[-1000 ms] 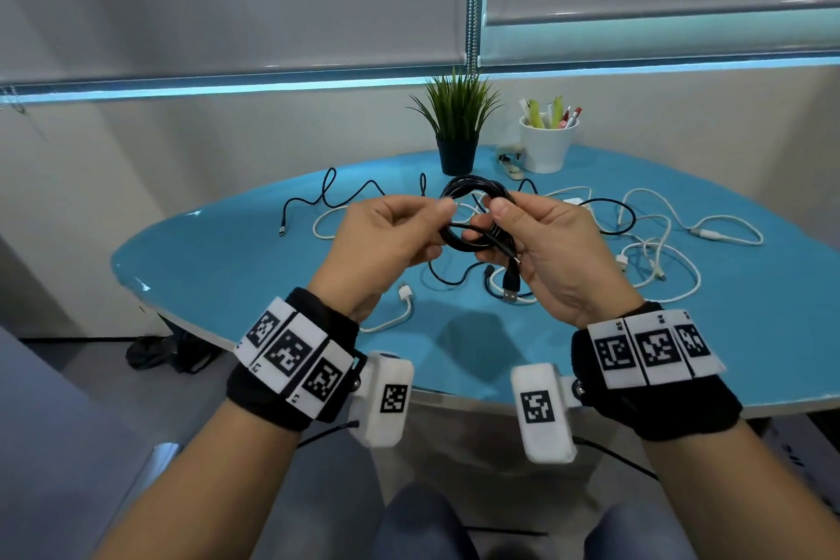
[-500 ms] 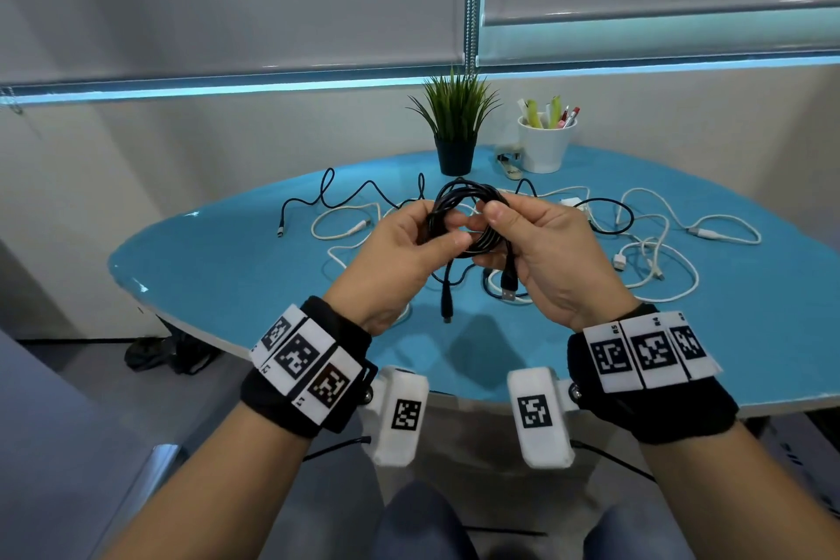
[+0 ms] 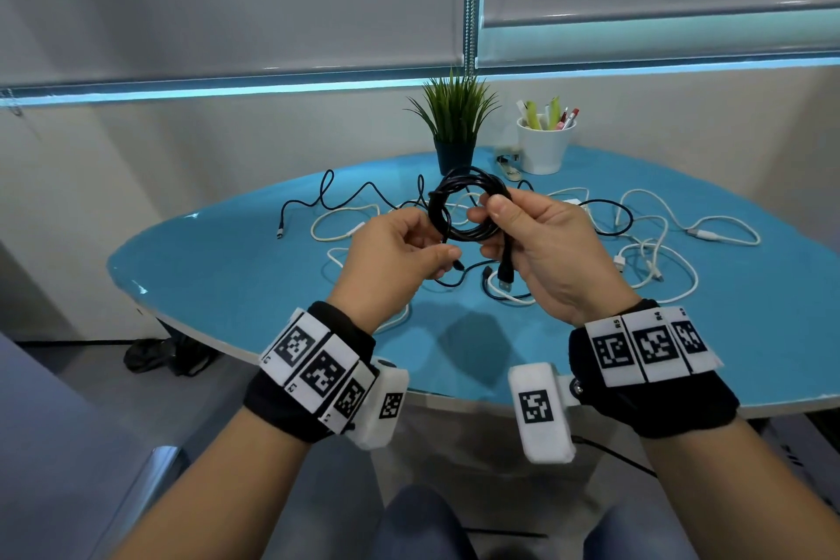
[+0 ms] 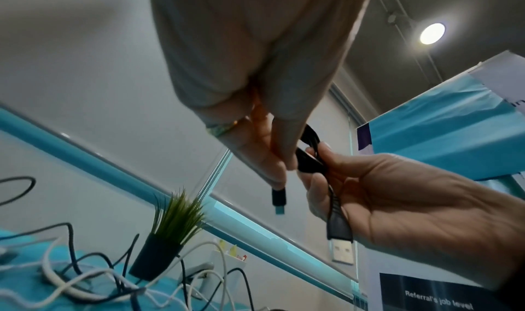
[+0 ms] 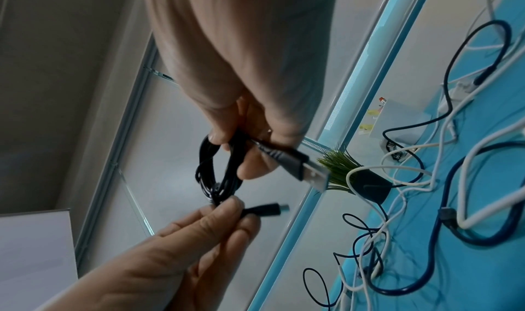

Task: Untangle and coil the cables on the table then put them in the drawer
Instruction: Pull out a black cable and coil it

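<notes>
Both hands were raised above the blue tabletop (image 3: 227,268), sharing one black cable (image 3: 468,205) wound into a small coil. The right hand (image 3: 550,255) pinched the coil's right side between thumb and fingers, with the wide metal plug (image 5: 311,173) hanging below its palm. The left hand (image 3: 391,259) pinched the coil's lower left strand, and the small plug (image 4: 279,200) poked out past its fingertips; whether that end was tucked through the loop could not be told. Loose white cables (image 3: 654,259) and dark cables (image 3: 345,196) lay tangled on the tabletop beyond, near a potted plant (image 3: 454,123) and a white cup of pens (image 3: 543,141).
</notes>
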`<state>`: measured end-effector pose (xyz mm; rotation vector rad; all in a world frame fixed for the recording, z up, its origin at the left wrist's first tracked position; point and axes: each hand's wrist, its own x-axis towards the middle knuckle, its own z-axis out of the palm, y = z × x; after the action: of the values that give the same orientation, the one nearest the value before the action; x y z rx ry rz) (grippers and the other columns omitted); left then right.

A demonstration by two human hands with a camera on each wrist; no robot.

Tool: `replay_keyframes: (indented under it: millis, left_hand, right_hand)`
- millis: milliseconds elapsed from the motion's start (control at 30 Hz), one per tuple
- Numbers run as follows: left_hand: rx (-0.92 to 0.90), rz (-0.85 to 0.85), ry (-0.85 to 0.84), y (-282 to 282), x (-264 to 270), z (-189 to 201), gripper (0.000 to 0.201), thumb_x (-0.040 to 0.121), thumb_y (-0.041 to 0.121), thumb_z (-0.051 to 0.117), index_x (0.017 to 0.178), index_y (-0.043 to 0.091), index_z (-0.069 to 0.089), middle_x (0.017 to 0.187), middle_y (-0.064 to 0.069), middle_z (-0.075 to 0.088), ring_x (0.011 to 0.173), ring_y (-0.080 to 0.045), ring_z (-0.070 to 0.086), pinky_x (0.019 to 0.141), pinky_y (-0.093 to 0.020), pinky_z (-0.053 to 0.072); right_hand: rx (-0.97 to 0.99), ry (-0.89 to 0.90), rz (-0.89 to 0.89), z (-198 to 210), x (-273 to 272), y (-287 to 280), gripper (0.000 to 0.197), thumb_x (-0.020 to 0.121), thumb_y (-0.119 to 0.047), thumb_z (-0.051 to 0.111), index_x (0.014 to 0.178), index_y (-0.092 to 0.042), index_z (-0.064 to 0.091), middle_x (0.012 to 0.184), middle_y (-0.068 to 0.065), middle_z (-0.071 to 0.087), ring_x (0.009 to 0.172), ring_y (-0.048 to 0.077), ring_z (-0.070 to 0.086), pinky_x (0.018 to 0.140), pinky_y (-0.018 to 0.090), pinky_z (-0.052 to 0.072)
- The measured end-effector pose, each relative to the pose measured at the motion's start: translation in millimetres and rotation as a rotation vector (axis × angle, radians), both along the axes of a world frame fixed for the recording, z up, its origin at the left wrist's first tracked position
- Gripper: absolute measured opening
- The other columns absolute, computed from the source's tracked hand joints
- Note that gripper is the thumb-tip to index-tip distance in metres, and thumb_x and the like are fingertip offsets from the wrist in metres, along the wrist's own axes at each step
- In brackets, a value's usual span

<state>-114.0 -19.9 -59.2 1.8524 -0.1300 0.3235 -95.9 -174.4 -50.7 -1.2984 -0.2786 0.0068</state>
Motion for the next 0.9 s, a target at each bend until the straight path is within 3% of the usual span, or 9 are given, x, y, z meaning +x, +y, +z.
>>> replay_keyframes:
  millis: [100,200,333,500,633,733,900]
  left_hand:
    - [-0.111,0.026,-0.004,-2.7,1.0,-1.3,0.017,0.079,-0.004,0.067,0.072,0.006,0.056,0.063,-0.006,0.064,0.061,-0.017,0.064,0.067,-0.028,0.057]
    - [-0.325,-0.014,0.026,-5.0,1.2,-2.7,0.019,0.082,-0.009,0.061,0.075,0.006,0.053,0.073,-0.011,0.065,0.065,-0.013,0.067,0.066,-0.019,0.056]
    - [-0.497,-0.106,0.067,-6.7,-0.8,-0.1,0.02,0.08,-0.014,0.059,0.084,0.005,0.059,0.081,-0.011,0.066,0.063,-0.006,0.066,0.058,-0.013,0.051]
    - [-0.455,-0.156,0.044,-7.1,-3.5,2.1,0.021,0.076,-0.013,0.064,0.093,0.0,0.062,0.078,-0.005,0.066,0.06,-0.001,0.062,0.054,-0.008,0.044]
    - [-0.375,-0.132,-0.028,-7.6,-3.5,-0.4,0.016,0.076,-0.011,0.065,0.087,0.0,0.063,0.078,-0.002,0.068,0.071,-0.006,0.066,0.067,-0.014,0.051]
    - [-0.329,-0.127,-0.067,-9.8,-5.0,-0.3,0.016,0.077,-0.012,0.063,0.093,-0.01,0.059,0.08,-0.005,0.067,0.074,-0.008,0.066,0.075,-0.019,0.054]
    - [-0.272,-0.135,-0.111,-9.9,-6.0,0.8,0.018,0.077,-0.012,0.063,0.083,0.004,0.059,0.081,-0.001,0.068,0.074,-0.005,0.066,0.075,-0.017,0.053]
  right_hand:
    - [0.029,0.013,0.013,1.2,-1.0,1.3,0.013,0.092,-0.008,0.054,0.085,-0.009,0.066,0.079,0.006,0.066,0.066,0.017,0.06,0.061,0.023,0.053]
    - [0.056,0.025,0.028,2.0,-0.8,1.4,0.014,0.092,-0.006,0.053,0.084,-0.005,0.064,0.073,0.005,0.067,0.063,0.016,0.065,0.061,0.023,0.056]
    - [0.033,0.023,0.046,1.8,0.1,1.4,0.012,0.092,-0.005,0.053,0.091,-0.002,0.065,0.083,0.011,0.069,0.067,0.017,0.068,0.062,0.024,0.057]
    - [0.035,0.051,0.051,0.9,-0.4,0.7,0.013,0.092,-0.007,0.053,0.092,-0.001,0.064,0.085,0.013,0.07,0.066,0.018,0.068,0.061,0.023,0.056]
    - [0.022,0.07,0.073,2.1,-1.0,-1.2,0.013,0.093,-0.009,0.053,0.089,-0.004,0.064,0.075,0.005,0.072,0.063,0.017,0.068,0.062,0.027,0.058]
    - [-0.002,0.092,0.051,2.3,-0.7,-2.3,0.011,0.092,-0.011,0.055,0.089,-0.005,0.064,0.074,0.006,0.071,0.06,0.017,0.066,0.061,0.028,0.056]
    - [0.053,0.123,0.002,0.3,-0.4,-2.8,0.005,0.089,-0.008,0.059,0.09,-0.006,0.054,0.068,0.007,0.069,0.054,0.017,0.065,0.054,0.025,0.052]
